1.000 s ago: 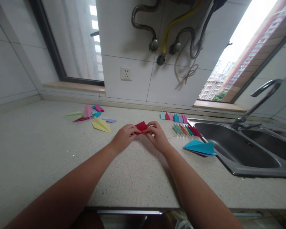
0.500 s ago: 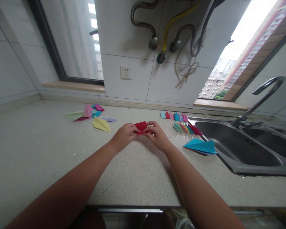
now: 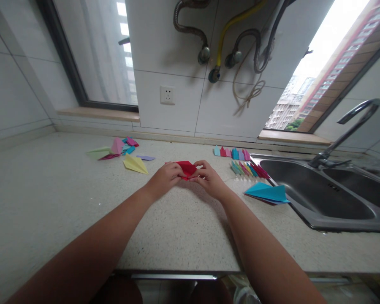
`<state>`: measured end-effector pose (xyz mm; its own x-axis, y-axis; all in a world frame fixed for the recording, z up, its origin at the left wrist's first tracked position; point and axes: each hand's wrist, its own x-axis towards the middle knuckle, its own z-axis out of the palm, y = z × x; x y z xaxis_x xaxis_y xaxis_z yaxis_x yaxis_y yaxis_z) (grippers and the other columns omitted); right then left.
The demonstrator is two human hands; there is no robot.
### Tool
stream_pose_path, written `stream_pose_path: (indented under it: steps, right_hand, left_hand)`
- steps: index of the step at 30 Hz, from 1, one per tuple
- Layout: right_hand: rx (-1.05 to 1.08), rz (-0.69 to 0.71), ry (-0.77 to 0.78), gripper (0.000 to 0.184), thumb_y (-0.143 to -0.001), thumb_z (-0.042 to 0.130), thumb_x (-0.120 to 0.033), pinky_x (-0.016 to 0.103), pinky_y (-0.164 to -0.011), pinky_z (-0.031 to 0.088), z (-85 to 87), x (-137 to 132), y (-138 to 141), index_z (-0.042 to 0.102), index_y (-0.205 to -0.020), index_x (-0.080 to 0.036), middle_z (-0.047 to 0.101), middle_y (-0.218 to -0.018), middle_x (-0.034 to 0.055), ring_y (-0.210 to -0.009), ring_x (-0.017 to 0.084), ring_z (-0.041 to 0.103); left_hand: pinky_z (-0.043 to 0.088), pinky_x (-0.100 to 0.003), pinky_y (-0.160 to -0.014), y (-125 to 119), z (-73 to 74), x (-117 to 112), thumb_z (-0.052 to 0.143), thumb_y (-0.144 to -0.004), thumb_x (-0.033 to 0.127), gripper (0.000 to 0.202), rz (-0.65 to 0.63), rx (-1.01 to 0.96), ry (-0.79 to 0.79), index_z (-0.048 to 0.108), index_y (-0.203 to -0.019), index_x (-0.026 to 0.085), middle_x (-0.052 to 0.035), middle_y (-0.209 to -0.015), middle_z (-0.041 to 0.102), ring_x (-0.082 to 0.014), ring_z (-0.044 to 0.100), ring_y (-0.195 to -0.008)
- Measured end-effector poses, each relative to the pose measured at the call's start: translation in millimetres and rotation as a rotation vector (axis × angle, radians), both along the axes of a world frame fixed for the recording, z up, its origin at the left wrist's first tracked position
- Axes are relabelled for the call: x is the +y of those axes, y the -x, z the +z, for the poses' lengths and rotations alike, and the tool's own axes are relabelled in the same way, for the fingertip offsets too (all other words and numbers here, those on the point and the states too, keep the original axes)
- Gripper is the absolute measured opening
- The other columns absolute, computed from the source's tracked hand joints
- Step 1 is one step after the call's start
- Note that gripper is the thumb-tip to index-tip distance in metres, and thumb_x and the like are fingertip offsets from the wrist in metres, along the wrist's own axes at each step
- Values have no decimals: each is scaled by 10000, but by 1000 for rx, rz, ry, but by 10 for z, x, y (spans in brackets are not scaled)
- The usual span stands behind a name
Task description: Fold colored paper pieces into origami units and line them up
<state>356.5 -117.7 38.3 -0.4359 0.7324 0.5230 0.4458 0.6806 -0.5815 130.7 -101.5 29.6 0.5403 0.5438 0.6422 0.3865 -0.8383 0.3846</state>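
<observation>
Red folded sheet of paper (image 3: 188,167), matte, creased: between both hands, mid-worktop (image 3: 177,236), in front of the person. Whether it rests on the surface or is lifted a bit, can't tell.

Left hand (image 3: 165,175): grip pinching the paper's left part, thumb at the near edge, fingers over it; a red tip shows beyond the knuckles. Right hand (image 3: 209,180): grip pinching the right part near the edge, thumb below, fingers curled above. Exact finger pads hidden.

Risks, my judgement: uneven pull between the two pinches could skew the crease or tear the thin paper; a loosened thumb could let the fold spring open; pressing before edges line up could leave a crooked crease.

Outward, left: pale yellow pointed folded paper (image 3: 135,164), small lavender folded paper strip (image 3: 145,158) near it, then a heap of pink, green, blue and magenta folded papers (image 3: 117,147).

Right: back row of small multicoloured folded papers (image 3: 231,153), front row of pointed multicoloured folded papers (image 3: 249,170), bright blue pointed folded paper (image 3: 267,193) close by the steel double sink (image 3: 304,213). A nudge from the right forearm could scatter those; blue one sits nearest the basin.
</observation>
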Motion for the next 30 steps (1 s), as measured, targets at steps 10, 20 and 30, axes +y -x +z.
stream_pose_path:
  steps: [10,20,30]
  right_hand:
    - [8,-6,-2,85,-852,675,-276,360,-906,461,-12,-18,4,735,-837,-219,521,-1130,71,-1036,187,578]
    - [84,-20,35,104,-874,635,-271,375,-948,462,26,-20,20,726,-881,-220,491,-1193,91,-1149,209,528]
    - [74,-19,37,111,-888,609,-268,417,-1025,411,13,11,9,701,-858,-214,496,-1162,89,-1169,215,514]
  left_hand:
    - [443,-374,-889,7,11,-16,625,-862,143,222,-23,21,-54,732,-1016,261,-38,-975,648,-191,568,-970]
    - [447,-358,-882,18,16,-9,625,-867,156,175,28,-57,-48,747,-959,241,-34,-918,644,-181,579,-934]
    - [458,-382,-893,15,13,-5,597,-879,148,199,26,-10,-76,730,-992,244,-42,-960,656,-192,579,-965]
